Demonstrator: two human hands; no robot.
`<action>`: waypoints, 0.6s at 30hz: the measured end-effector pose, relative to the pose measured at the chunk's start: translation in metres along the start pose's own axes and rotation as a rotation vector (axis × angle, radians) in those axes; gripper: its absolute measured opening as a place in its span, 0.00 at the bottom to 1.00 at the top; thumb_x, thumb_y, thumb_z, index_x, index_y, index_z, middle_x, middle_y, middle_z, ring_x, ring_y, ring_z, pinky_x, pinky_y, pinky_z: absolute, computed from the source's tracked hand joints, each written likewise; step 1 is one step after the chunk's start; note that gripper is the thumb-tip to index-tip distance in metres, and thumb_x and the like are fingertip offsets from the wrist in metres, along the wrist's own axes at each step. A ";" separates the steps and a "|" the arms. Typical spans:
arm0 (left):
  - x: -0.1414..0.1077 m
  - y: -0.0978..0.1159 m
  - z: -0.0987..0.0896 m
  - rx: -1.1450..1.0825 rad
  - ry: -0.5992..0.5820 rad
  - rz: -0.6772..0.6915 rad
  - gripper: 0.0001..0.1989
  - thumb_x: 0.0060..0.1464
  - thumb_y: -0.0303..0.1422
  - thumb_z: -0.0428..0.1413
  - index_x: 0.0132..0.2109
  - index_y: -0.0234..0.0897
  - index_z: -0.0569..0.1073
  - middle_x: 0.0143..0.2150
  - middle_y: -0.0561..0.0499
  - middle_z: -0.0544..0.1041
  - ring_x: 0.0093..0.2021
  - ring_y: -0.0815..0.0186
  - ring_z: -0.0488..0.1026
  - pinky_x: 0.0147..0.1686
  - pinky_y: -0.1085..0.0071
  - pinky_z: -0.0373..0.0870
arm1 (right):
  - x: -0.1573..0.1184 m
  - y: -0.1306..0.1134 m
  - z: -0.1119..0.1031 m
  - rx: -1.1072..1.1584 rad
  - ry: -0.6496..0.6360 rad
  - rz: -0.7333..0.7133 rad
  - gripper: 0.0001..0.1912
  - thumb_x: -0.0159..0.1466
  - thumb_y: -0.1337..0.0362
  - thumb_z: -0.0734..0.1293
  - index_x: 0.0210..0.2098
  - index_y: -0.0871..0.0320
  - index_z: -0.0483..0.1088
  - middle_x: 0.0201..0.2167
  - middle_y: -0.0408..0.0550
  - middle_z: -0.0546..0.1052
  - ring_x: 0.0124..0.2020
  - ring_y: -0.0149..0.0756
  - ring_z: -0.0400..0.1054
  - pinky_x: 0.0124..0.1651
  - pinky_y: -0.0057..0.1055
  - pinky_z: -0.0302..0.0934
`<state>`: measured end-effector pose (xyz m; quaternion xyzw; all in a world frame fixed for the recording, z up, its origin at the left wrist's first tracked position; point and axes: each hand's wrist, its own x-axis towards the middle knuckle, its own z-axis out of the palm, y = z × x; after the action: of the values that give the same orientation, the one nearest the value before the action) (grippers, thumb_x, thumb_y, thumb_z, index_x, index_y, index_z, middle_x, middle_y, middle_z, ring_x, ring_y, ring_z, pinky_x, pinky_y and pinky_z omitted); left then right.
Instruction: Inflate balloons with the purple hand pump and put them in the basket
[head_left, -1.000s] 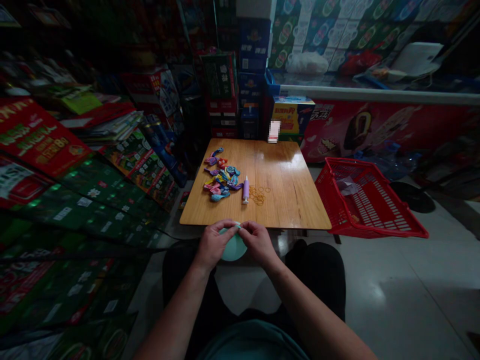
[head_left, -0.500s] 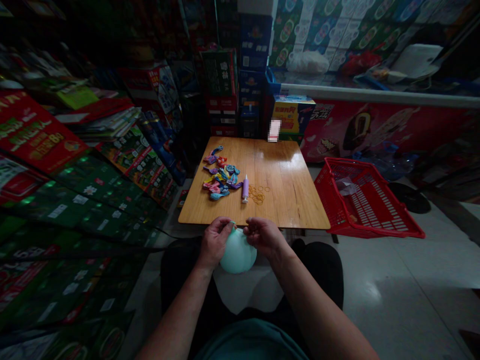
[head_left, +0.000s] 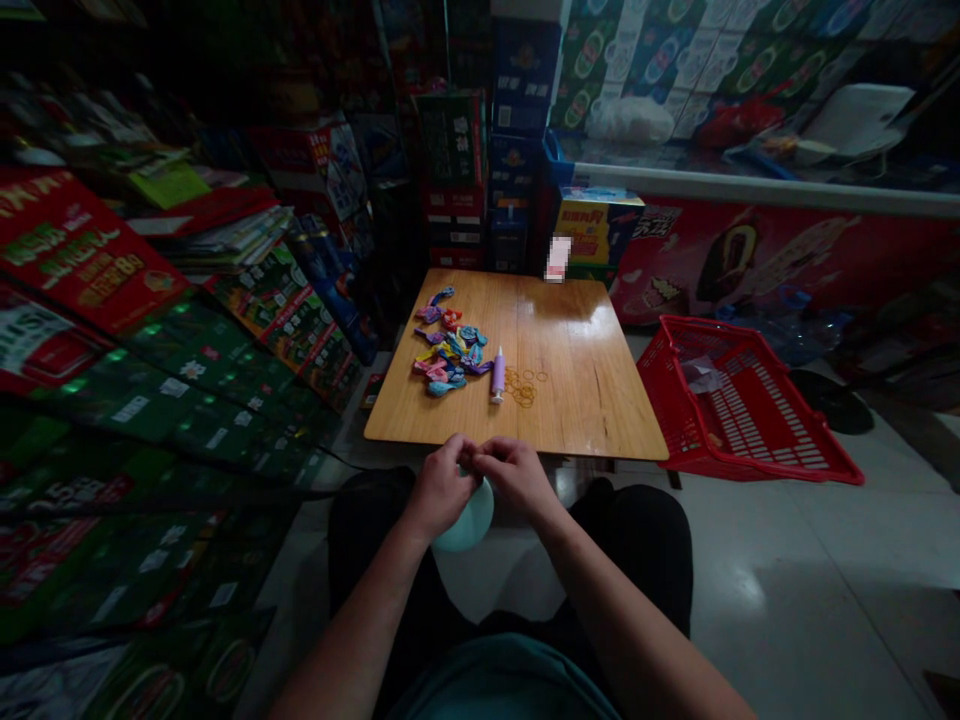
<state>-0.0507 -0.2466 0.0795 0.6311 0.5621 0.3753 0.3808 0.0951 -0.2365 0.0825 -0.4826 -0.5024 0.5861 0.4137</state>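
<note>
A pale teal inflated balloon point(head_left: 469, 522) hangs below my two hands, just in front of the table's near edge. My left hand point(head_left: 444, 482) is closed around its neck. My right hand point(head_left: 516, 473) meets the left at the neck, thumb and fingers pinched together; what lies between those fingertips is hidden. On the wooden table point(head_left: 585, 400) lies a purple balloon pump point(head_left: 498, 376), its nozzle pointing away from me. Several thin yellow rubber bands point(head_left: 525, 390) are scattered right of it. To its left is a loose pile of deflated balloons point(head_left: 450, 355) in many colours.
A red plastic basket point(head_left: 757, 468) stands on the floor right of the table. Stacked green cartons point(head_left: 157, 400) line the left side. A yellow and blue box point(head_left: 600, 225) stands behind the table, before a pink-fronted freezer point(head_left: 690, 260).
My right hand has moved left to meet my left hand at the balloon's neck. The balloon now shows less, more covered by the hands. The view has shifted slightly.
</note>
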 end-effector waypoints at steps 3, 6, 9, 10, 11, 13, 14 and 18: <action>0.003 -0.004 -0.001 -0.143 -0.064 -0.018 0.11 0.51 0.31 0.60 0.43 0.37 0.80 0.41 0.47 0.81 0.43 0.59 0.77 0.44 0.68 0.70 | -0.005 -0.004 0.003 -0.028 -0.013 -0.047 0.05 0.54 0.64 0.68 0.24 0.59 0.70 0.22 0.40 0.69 0.26 0.29 0.60 0.32 0.26 0.55; 0.003 -0.008 0.000 -0.405 -0.065 -0.154 0.11 0.51 0.36 0.63 0.39 0.34 0.81 0.38 0.46 0.82 0.38 0.60 0.77 0.41 0.67 0.71 | -0.003 -0.001 0.001 0.204 0.079 0.075 0.07 0.53 0.63 0.67 0.23 0.57 0.65 0.18 0.37 0.63 0.21 0.27 0.54 0.26 0.26 0.49; 0.000 -0.013 0.001 -0.643 -0.022 -0.292 0.14 0.45 0.36 0.68 0.39 0.33 0.81 0.36 0.46 0.82 0.35 0.63 0.77 0.38 0.69 0.71 | 0.000 0.004 -0.004 0.487 0.093 0.197 0.10 0.52 0.62 0.65 0.21 0.56 0.59 0.17 0.36 0.58 0.19 0.26 0.49 0.23 0.26 0.45; -0.001 -0.015 0.001 -0.701 -0.017 -0.323 0.14 0.44 0.35 0.69 0.39 0.33 0.81 0.36 0.45 0.82 0.34 0.64 0.77 0.38 0.69 0.71 | 0.000 0.005 -0.006 0.523 0.075 0.206 0.10 0.52 0.62 0.65 0.21 0.56 0.58 0.17 0.37 0.58 0.19 0.26 0.49 0.23 0.26 0.45; -0.001 -0.016 0.002 -0.755 -0.018 -0.349 0.14 0.43 0.34 0.69 0.38 0.32 0.80 0.36 0.45 0.82 0.34 0.64 0.77 0.38 0.69 0.71 | 0.000 0.006 -0.007 0.524 0.048 0.199 0.09 0.52 0.62 0.65 0.21 0.56 0.59 0.17 0.37 0.58 0.19 0.26 0.50 0.23 0.26 0.45; -0.002 -0.019 0.002 -0.853 -0.032 -0.406 0.14 0.42 0.33 0.70 0.37 0.32 0.80 0.35 0.46 0.82 0.34 0.64 0.77 0.38 0.69 0.72 | -0.002 0.005 -0.010 0.446 -0.012 0.158 0.07 0.51 0.63 0.65 0.21 0.57 0.62 0.17 0.37 0.59 0.19 0.26 0.51 0.24 0.26 0.45; -0.001 -0.020 0.001 -0.898 -0.040 -0.441 0.14 0.41 0.32 0.70 0.37 0.32 0.80 0.34 0.46 0.82 0.33 0.64 0.77 0.38 0.68 0.72 | -0.004 0.004 -0.011 0.381 -0.042 0.135 0.06 0.51 0.63 0.66 0.22 0.57 0.64 0.17 0.37 0.60 0.20 0.26 0.51 0.24 0.25 0.46; 0.001 -0.022 0.000 -1.009 -0.021 -0.553 0.14 0.37 0.30 0.71 0.34 0.33 0.79 0.30 0.49 0.81 0.30 0.67 0.77 0.37 0.70 0.72 | -0.005 0.000 -0.020 0.105 -0.146 0.090 0.06 0.52 0.63 0.67 0.23 0.58 0.68 0.17 0.37 0.63 0.21 0.26 0.53 0.25 0.24 0.47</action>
<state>-0.0598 -0.2436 0.0602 0.2043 0.4539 0.4772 0.7242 0.1152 -0.2372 0.0828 -0.4383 -0.4776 0.6631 0.3743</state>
